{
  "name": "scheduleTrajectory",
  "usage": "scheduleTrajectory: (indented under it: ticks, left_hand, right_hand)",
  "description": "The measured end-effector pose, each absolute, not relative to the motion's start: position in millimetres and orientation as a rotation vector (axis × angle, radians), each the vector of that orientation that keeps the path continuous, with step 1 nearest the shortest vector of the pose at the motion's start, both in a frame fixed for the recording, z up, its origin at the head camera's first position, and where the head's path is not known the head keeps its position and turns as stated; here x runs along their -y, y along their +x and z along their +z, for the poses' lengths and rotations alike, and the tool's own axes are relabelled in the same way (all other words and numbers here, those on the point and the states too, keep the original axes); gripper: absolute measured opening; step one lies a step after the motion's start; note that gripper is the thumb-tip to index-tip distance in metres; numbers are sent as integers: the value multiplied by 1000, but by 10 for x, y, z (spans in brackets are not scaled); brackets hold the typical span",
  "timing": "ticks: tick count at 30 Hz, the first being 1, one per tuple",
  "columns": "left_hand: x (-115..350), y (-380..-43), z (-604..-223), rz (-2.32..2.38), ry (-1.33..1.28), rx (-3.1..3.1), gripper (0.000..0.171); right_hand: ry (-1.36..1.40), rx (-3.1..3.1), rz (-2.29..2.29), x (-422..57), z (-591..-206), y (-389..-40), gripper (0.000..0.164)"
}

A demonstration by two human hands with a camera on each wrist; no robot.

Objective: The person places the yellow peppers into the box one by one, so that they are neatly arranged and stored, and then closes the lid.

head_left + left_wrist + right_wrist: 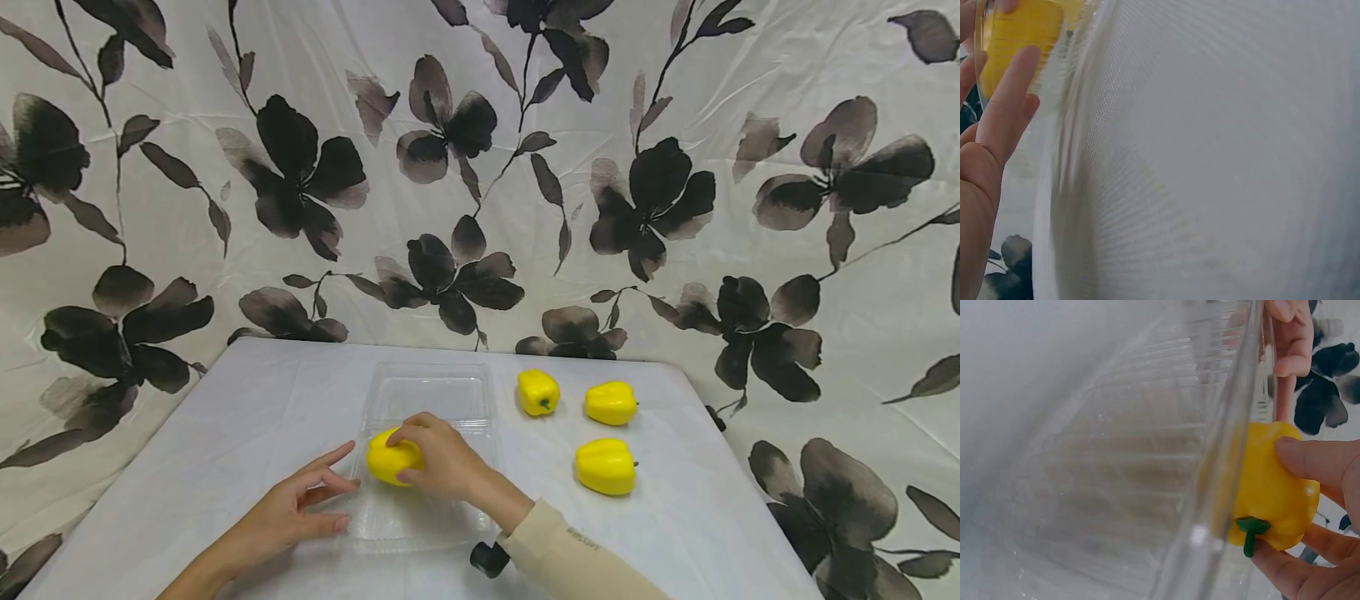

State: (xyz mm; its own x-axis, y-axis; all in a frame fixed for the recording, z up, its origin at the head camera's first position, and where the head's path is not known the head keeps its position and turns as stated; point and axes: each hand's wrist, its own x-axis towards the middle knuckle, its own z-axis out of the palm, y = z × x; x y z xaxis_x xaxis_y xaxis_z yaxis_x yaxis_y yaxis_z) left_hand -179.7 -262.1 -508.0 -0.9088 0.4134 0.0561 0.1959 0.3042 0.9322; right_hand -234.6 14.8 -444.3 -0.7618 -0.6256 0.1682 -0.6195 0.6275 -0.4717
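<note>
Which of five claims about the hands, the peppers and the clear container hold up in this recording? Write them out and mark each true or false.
1. The right hand grips a yellow pepper. True.
2. The left hand holds a second pepper. False: the left hand holds nothing, its fingers extended beside the container.
3. The clear container lies open. True.
4. The gripped pepper's stem is red. False: the stem is green.
5. Three other peppers lie right of the container. True.

Room lies between the clear container (422, 527) and front loose pepper (605, 467), but a sleeve (573, 550) bars its near end.
</note>
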Motion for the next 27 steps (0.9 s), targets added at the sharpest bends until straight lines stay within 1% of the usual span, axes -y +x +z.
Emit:
scheduleTrajectory:
  ticks: [12, 27]
  left_hand:
    - [2613, -1788, -5059, 1638, 524, -2375, 32]
    - [2617, -1797, -5072, 1638, 490, -2366, 34]
  right_hand:
    - [-1105, -2878, -766, -87, -4529, -2345, 37]
    - [-1052, -2885, -687, -35, -4579, -2338, 37]
